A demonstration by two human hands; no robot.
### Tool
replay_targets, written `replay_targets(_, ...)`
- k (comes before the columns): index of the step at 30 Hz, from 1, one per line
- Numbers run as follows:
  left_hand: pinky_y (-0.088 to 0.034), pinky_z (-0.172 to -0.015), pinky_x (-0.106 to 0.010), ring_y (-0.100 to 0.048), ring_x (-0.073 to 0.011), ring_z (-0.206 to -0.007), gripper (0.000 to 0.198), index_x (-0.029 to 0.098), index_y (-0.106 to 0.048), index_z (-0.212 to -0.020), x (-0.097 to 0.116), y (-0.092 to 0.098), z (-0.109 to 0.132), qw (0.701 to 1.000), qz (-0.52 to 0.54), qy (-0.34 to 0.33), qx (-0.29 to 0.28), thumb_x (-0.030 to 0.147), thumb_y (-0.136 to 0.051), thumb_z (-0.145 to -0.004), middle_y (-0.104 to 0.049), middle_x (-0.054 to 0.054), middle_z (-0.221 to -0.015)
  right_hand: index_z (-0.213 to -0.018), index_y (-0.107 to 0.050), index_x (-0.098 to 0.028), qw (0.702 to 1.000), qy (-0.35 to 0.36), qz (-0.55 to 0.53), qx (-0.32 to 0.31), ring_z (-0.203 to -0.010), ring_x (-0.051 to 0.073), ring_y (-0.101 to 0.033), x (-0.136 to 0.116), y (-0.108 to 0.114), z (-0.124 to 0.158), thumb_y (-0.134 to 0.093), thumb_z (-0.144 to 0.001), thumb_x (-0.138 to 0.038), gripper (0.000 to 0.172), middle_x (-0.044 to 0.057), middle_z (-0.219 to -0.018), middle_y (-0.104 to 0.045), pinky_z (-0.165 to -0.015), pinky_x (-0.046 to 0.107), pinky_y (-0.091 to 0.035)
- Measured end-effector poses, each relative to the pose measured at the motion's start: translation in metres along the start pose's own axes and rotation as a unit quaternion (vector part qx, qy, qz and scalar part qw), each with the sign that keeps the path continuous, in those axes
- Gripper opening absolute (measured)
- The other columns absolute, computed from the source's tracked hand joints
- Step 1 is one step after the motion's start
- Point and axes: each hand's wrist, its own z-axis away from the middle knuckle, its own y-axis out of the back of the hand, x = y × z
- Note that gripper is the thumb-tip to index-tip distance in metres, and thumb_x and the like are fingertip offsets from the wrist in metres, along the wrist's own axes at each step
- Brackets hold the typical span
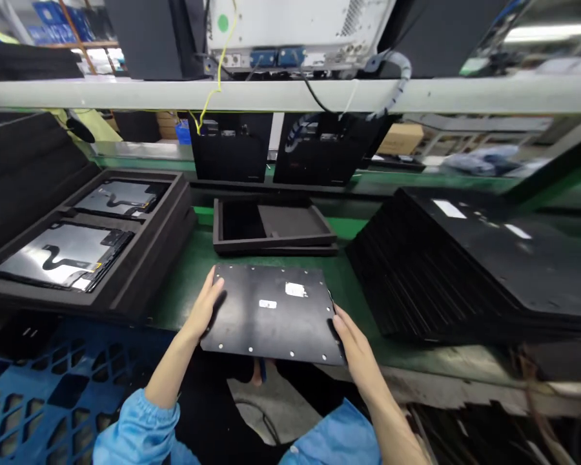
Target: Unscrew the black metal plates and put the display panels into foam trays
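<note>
Between my two hands is a flat black panel (271,329) with two white labels and small pale dots along its edges. My left hand (207,307) grips its left edge, thumb on top. At the right edge my right hand (351,332) is closed on it too, its fingers partly hidden beneath. The panel is held over the front edge of the green bench. Just beyond it lies a shallow dark foam tray (295,223), with a black piece in its left half. On the right stands a tall stack of black panels (430,271).
At left, a foam box (148,258) holds display screens (62,255) with ribbon cables in two compartments. A pale shelf beam (126,95) crosses above the bench (174,290), with equipment (290,26) and cables on it. A blue plastic pallet (53,400) lies low at left.
</note>
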Motion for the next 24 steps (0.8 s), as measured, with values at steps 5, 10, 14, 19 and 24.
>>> replay_targets(5, -0.007, -0.140, -0.045, -0.019, -0.0286, -0.170, 0.062, 0.034, -0.056, -0.160, 0.005, -0.006, -0.008, 0.999, -0.020, 0.012, 0.026, 0.058, -0.064, -0.103, -0.036, 0.001, -0.179, -0.154, -0.062, -0.031, 0.999, -0.007, -0.036, -0.041, -0.162, 0.026, -0.035, 0.000, -0.006, -0.003, -0.059, -0.099, -0.078, 0.072, 0.004, -0.167, -0.052, -0.140, 0.041, -0.012)
replay_targets(10, -0.011, -0.140, -0.045, -0.024, -0.0292, -0.169, 0.055, 0.033, -0.064, -0.153, 0.004, -0.006, -0.007, 0.999, -0.005, 0.007, 0.039, 0.056, -0.067, -0.102, -0.042, 0.000, -0.175, -0.145, -0.068, -0.033, 0.999, -0.012, -0.036, -0.032, -0.157, 0.028, -0.044, 0.006, -0.003, -0.002, -0.058, -0.099, -0.076, 0.064, 0.003, -0.160, -0.059, -0.138, 0.040, -0.022)
replay_targets(14, -0.029, -0.136, -0.042, -0.039, -0.0288, -0.163, 0.055, 0.028, -0.068, -0.148, -0.006, -0.003, -0.012, 0.996, 0.083, -0.006, 0.010, 0.057, -0.063, -0.102, -0.053, -0.002, -0.168, -0.141, -0.071, -0.032, 0.999, -0.020, -0.040, -0.016, -0.156, 0.030, -0.045, 0.014, -0.001, -0.007, -0.062, -0.097, -0.077, 0.064, 0.002, -0.159, -0.061, -0.138, 0.043, -0.023)
replay_targets(19, -0.055, -0.109, -0.042, -0.071, -0.0317, -0.126, 0.056, 0.022, -0.073, -0.139, -0.015, -0.009, -0.037, 0.986, 0.157, 0.049, 0.005, 0.060, -0.067, -0.098, -0.079, -0.008, -0.131, -0.136, -0.073, -0.027, 0.997, -0.027, -0.074, 0.015, -0.150, 0.035, -0.051, 0.008, -0.006, -0.040, -0.061, -0.095, -0.079, 0.068, 0.005, -0.150, -0.068, -0.115, 0.041, -0.053)
replay_targets(24, -0.054, -0.074, -0.032, -0.073, -0.0248, -0.082, 0.056, 0.016, -0.081, -0.101, -0.014, -0.018, -0.078, 0.978, 0.178, 0.097, -0.042, 0.069, -0.066, -0.093, -0.078, -0.008, -0.083, -0.120, -0.078, -0.025, 0.999, 0.013, -0.036, 0.024, -0.123, 0.032, -0.068, -0.008, -0.025, -0.106, -0.056, -0.092, -0.078, 0.064, 0.006, -0.127, -0.077, -0.100, 0.039, -0.056)
